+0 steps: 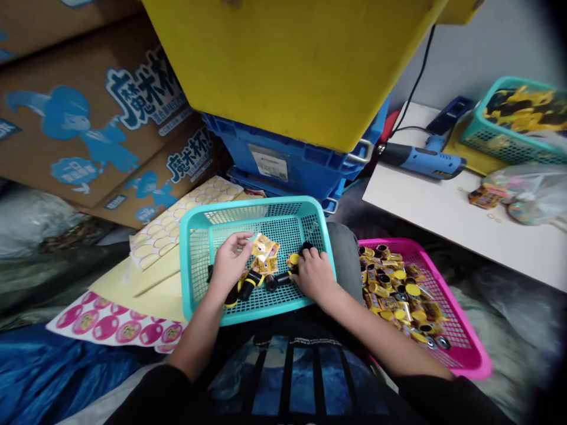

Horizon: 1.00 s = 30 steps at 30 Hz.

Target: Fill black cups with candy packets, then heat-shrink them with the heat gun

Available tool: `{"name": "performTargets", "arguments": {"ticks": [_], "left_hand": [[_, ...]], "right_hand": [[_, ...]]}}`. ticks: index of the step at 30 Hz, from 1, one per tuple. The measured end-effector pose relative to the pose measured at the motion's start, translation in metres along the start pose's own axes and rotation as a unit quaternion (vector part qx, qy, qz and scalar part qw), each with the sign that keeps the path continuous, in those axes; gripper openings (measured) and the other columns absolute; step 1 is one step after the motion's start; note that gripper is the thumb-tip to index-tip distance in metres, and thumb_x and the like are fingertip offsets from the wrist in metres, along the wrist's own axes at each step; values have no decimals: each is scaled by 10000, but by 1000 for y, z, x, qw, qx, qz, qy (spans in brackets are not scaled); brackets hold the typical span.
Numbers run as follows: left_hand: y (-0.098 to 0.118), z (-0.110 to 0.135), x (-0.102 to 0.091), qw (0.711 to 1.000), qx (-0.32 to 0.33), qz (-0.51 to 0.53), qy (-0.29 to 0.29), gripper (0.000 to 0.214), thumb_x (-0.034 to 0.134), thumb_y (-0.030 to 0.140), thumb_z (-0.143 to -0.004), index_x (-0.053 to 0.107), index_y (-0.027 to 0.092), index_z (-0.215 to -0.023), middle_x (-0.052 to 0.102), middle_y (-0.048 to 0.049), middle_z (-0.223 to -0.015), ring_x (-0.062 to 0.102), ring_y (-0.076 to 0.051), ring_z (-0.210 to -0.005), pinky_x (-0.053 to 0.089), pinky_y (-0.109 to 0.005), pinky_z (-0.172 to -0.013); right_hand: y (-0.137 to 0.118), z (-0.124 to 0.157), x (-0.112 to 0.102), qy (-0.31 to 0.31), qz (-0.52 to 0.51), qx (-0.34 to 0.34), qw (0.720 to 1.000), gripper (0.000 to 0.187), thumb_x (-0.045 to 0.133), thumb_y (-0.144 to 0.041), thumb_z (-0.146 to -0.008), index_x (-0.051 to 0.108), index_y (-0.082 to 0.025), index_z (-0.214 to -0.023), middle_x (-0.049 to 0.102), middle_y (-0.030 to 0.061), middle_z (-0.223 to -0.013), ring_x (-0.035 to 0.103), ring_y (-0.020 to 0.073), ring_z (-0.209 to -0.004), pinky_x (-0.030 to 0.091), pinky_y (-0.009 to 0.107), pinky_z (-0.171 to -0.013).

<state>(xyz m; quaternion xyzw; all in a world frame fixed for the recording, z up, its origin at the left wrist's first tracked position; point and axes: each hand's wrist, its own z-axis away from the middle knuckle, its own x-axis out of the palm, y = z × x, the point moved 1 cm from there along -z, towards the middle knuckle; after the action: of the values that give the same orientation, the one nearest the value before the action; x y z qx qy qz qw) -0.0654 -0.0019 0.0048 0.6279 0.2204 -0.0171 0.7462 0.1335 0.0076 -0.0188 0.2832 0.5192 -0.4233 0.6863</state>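
A turquoise mesh basket [188, 265] rests across my lap. My left hand [231, 262] is inside it, fingers loosely curved and apart from the thumb, beside yellow printed film wrappers [266, 251]. Below that hand lie several black cylindrical pieces with yellow bands [249, 284]. At the basket's right side my right hand [315, 273] is closed, its fingers bent over a black piece [305, 247] that they partly hide. A small piece with a yellow round end [293, 258] sits just left of those fingers.
A pink basket [465, 330] full of small yellow-wrapped pieces stands at my right. Blue crates [283, 159] and a yellow bin [283, 71] rise ahead; cartons [88, 118] are stacked left. A blue heat gun [423, 160] and another turquoise basket [500, 139] lie on the white table [411, 200].
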Motion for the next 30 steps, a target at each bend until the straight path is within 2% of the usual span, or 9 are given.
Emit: {"name": "performTargets", "arguments": {"ticks": [4,7,10,14,18,21,26,28,30], "left_hand": [[3,7,1,991,-48,122,6,258,618,315,-759,619,166,-970,601,1,-783,534,-95,-586,455,-209,-553],[1,7,-1,991,-58,119,28,237,575,323,-804,621,174,-983,593,12,-750,490,-76,-523,441,-202,-532],[-3,6,-2,991,-76,110,15,294,568,346,-809,632,177,-1041,600,15,-739,508,-83,-539,450,-210,-546],[-7,7,-2,980,-120,147,-65,457,685,316,-710,606,172,-1137,634,5,-786,597,-108,-653,486,-229,-618],[-8,11,-1,957,-161,176,-167,485,746,279,-663,610,171,-1116,713,-80,-948,674,-173,-819,523,-280,-710],[-10,13,0,953,-160,144,-213,407,728,286,-690,634,175,-1071,735,-85,-916,689,-202,-859,532,-325,-761],[-16,9,0,972,-127,114,-161,337,726,286,-671,665,174,-983,725,-41,-801,684,-176,-750,545,-330,-739],[-17,7,1,980,-104,125,-118,312,741,271,-648,676,173,-937,726,-46,-827,679,-181,-793,547,-341,-773],[-15,6,3,986,-76,130,-78,283,738,263,-658,682,168,-919,725,-56,-869,672,-184,-836,542,-346,-805]], "right_hand": [[2,-3,7,16,-32,-20,999,269,541,-320,-876,663,-98,-967,592,168,-1042,482,298,-998,395,402,-799],[15,-4,8,20,-106,-32,994,209,497,-244,-891,655,-117,-943,611,132,-997,509,263,-994,405,356,-829],[34,-4,2,22,-188,5,982,246,406,-162,-919,642,-143,-986,624,95,-1027,560,193,-946,416,279,-817],[45,3,-11,-16,-175,32,984,259,404,-155,-915,636,-170,-1031,642,90,-1059,597,189,-899,416,278,-756],[23,9,-9,-73,-48,16,996,237,500,-237,-882,633,-100,-1022,655,176,-1000,549,309,-1010,394,369,-780],[7,8,0,-88,-9,1,996,271,441,-126,-869,607,-72,-1076,655,191,-980,533,319,-1028,349,412,-852],[14,7,0,-65,-48,-14,997,343,453,-138,-828,563,-86,-1149,592,187,-1063,544,296,-993,358,401,-857],[22,8,-5,-22,-170,-5,985,363,476,-162,-804,544,-147,-1161,559,143,-1104,556,254,-961,388,372,-844],[25,8,-8,24,-342,2,939,316,521,-173,-752,532,-188,-1068,556,84,-1065,563,207,-920,421,331,-812]]}}
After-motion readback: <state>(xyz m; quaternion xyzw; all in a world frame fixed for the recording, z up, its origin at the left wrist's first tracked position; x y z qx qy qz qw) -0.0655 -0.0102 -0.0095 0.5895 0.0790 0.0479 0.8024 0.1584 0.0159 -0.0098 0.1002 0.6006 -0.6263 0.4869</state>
